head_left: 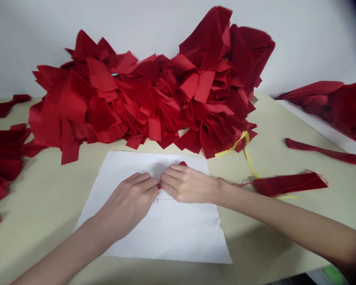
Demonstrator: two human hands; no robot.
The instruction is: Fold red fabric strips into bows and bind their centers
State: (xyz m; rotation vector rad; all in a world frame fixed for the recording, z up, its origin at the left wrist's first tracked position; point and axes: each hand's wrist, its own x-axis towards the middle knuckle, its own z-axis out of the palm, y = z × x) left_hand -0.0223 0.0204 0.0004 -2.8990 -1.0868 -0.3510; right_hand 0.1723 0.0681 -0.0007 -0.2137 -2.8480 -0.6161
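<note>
Over a white sheet of paper (178,237), my two hands meet with their knuckles up. My left hand (141,194) is closed, its fingertips at a small bit of red fabric (159,186) that shows between the hands. Closed as well, my right hand (180,184) presses against the same spot, and a red tip (183,163) sticks out past its fingers. Most of the red piece lies hidden under my fingers. A thin line and a short mark are drawn on the paper just below the hands.
A large heap of red fabric strips (154,99) lies along the wall behind the paper. To the right are a folded red strip (290,184) with loose thread, a yellow ribbon (249,156) and a narrow red strip (323,151). More red fabric (4,154) lies at left.
</note>
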